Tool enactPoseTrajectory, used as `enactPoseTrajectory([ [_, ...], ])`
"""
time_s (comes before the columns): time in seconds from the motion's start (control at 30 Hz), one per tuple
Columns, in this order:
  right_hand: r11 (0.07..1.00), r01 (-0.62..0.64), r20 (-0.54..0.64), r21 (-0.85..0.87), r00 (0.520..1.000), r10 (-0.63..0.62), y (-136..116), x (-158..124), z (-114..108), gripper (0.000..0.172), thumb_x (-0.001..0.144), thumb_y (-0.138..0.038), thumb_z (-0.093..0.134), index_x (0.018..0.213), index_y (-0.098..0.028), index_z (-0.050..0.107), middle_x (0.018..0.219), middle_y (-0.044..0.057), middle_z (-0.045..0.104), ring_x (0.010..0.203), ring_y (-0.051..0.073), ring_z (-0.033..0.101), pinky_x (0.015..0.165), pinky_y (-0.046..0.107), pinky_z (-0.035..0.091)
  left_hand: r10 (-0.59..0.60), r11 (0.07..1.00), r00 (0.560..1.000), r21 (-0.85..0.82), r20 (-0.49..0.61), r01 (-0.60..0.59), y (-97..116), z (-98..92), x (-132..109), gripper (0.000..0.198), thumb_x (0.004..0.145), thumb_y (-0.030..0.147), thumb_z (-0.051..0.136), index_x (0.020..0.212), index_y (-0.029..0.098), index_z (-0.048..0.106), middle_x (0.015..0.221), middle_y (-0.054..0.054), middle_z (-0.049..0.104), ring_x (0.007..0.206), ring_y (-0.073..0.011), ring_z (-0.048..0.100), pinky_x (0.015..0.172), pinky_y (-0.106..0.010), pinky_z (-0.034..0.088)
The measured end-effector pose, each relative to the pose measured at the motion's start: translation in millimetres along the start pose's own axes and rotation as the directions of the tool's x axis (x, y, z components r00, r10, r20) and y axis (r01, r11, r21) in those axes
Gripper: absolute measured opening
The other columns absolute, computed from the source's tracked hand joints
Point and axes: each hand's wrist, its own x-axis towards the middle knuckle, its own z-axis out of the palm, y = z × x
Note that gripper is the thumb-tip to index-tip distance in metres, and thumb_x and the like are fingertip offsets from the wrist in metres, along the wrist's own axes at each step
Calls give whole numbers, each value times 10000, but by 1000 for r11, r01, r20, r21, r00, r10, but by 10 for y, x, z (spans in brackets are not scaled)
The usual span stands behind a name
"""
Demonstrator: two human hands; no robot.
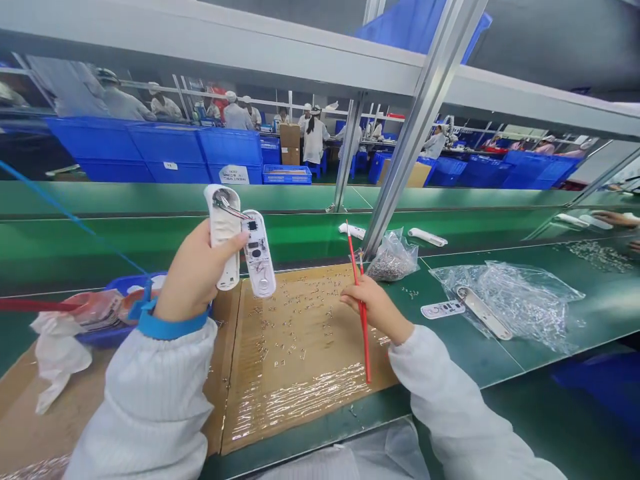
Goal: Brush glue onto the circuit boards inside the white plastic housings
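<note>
My left hand [193, 270] is raised above the bench and closed around an opened white device [224, 233]. Its two halves are spread apart, and the right half [259, 257] shows a circuit board joined by thin wires. My right hand [373, 307] pinches a thin red brush [361, 303] like a pen, held upright over a brown cardboard sheet [300, 360]. Several small metal parts lie scattered on that sheet. A blue strap circles my left wrist.
A plastic bag of small metal parts [393, 259] stands by a slanted metal post [410, 133]. Crinkled plastic [505, 297], a metal strip and a white panel [443, 309] lie to the right. A blue tray [113, 310] sits at left. Other workers stand far behind.
</note>
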Motion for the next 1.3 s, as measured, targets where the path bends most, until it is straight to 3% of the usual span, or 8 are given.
enactPoseTrajectory([
  [0.23, 999, 18, 233, -27, 972, -11, 65, -233, 500, 104, 882, -226, 597, 839, -187, 684, 710, 40, 592, 778, 168, 515, 755, 313, 445, -90, 968, 993, -227, 82, 107, -159, 258, -87, 350, 658, 278, 792, 965, 176, 659, 953, -57, 707, 763, -183, 665, 593, -259, 563],
  [0.37, 999, 31, 351, -18, 936, -23, 43, -278, 597, 123, 882, -174, 582, 877, -205, 701, 725, 31, 562, 783, 149, 514, 738, 270, 442, -160, 951, 976, -243, 147, 192, -248, 358, -97, 341, 667, 264, 781, 959, 157, 643, 962, -64, 704, 790, -190, 668, 683, -292, 561],
  [0.53, 999, 11, 406, -37, 914, 5, 34, -278, 612, 211, 897, -117, 518, 948, -209, 702, 753, 43, 550, 803, 158, 519, 747, 275, 445, -222, 921, 954, -278, 200, 272, -272, 431, -115, 318, 679, 242, 771, 951, 146, 634, 914, -56, 708, 763, -183, 666, 700, -302, 555],
  [0.67, 1000, -1, 418, -29, 908, 13, 27, -286, 618, 199, 899, -126, 518, 942, -210, 693, 791, 47, 564, 812, 155, 529, 757, 272, 451, -244, 906, 944, -296, 222, 304, -310, 456, -118, 311, 687, 236, 768, 955, 156, 631, 902, -45, 707, 729, -164, 655, 642, -275, 543],
  [0.83, 1000, -12, 422, -19, 906, 19, 14, -297, 627, 173, 896, -149, 531, 939, -209, 688, 805, 48, 564, 816, 158, 532, 739, 269, 453, -219, 907, 949, -311, 227, 284, -367, 482, -133, 339, 698, 252, 764, 996, 154, 636, 957, -50, 705, 815, -167, 658, 689, -259, 527],
  [1.07, 1000, -19, 402, 4, 916, 16, -20, -308, 631, 175, 892, -140, 537, 932, -212, 691, 798, 42, 570, 810, 154, 541, 734, 259, 456, -239, 889, 941, -336, 240, 312, -390, 504, -147, 355, 691, 264, 761, 999, 153, 622, 936, -52, 700, 767, -170, 650, 699, -299, 523],
  [1.2, 1000, -6, 361, 26, 932, -4, -22, -284, 606, 168, 894, -123, 523, 904, -204, 670, 808, 35, 596, 801, 151, 555, 738, 269, 468, -252, 880, 946, -357, 205, 312, -389, 521, -159, 352, 675, 247, 765, 983, 150, 624, 884, -39, 699, 734, -164, 645, 691, -299, 519],
  [1.3, 999, -19, 259, 38, 966, 8, -18, -249, 516, 179, 907, -110, 483, 890, -193, 641, 803, 30, 603, 792, 147, 564, 737, 280, 485, -263, 872, 952, -383, 159, 305, -402, 538, -161, 373, 666, 236, 770, 998, 146, 626, 908, -43, 703, 764, -165, 649, 750, -309, 523],
])
